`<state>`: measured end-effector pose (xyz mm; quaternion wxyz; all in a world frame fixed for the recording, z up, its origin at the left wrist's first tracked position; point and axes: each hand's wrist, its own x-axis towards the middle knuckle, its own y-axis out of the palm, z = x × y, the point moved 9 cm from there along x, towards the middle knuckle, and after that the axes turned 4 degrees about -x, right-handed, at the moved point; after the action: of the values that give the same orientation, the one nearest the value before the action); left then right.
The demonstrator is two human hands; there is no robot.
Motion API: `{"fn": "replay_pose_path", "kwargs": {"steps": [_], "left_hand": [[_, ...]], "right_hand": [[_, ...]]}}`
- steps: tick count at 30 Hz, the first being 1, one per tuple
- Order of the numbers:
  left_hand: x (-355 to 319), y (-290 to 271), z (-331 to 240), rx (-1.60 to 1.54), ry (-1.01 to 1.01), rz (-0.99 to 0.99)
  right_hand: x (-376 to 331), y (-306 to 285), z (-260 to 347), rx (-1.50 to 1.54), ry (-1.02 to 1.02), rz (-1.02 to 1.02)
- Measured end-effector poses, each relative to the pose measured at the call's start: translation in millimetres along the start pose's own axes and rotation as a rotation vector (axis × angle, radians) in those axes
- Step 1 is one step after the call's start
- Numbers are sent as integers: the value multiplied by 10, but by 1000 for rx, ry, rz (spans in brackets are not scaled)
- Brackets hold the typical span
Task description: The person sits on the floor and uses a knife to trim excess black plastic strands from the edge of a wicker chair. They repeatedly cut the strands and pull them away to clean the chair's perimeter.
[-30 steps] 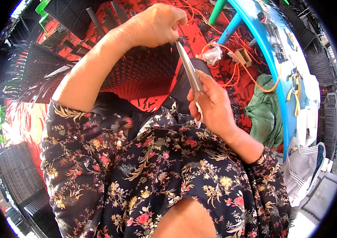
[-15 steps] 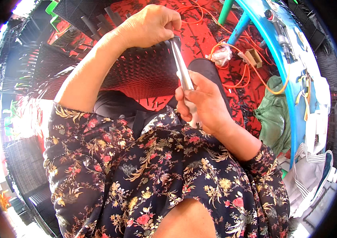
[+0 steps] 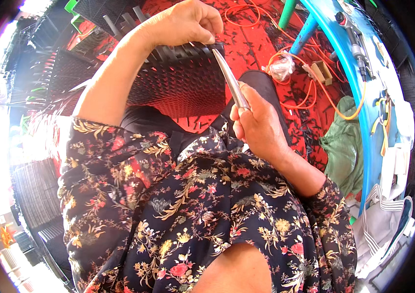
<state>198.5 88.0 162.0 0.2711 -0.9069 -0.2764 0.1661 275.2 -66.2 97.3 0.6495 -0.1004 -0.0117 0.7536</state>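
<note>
A black woven panel of plastic strips, with loose strip ends along its upper edge, stands between my knees. My left hand is at that edge, fingers curled and thumb pressed in at its right corner; whatever they pinch is too small to make out. My right hand is closed round the lower part of a long, tapered, shiny metal tool. The tool slants up and left, its narrow tip close to the panel's corner just below my left thumb. My palm hides its lower end.
Right of me, a blue table bears a power tool and yellow-handled scissors. A green sack hangs beside it. Orange hose, a clear plastic bag, a small cardboard box and black scraps lie on the red floor.
My right hand has turned the metal tool, so its lower end now sits inside my palm. More of the panel's upper edge shows under my left hand, which stays at the corner.
</note>
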Motion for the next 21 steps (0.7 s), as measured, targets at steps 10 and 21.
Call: {"fn": "replay_pose_path", "kwargs": {"steps": [10, 21], "left_hand": [[-12, 22, 154, -186, -48, 62], [-62, 121, 288, -418, -96, 59]], "right_hand": [[25, 34, -56, -71, -143, -84], [-24, 397, -240, 750, 26, 78]]}}
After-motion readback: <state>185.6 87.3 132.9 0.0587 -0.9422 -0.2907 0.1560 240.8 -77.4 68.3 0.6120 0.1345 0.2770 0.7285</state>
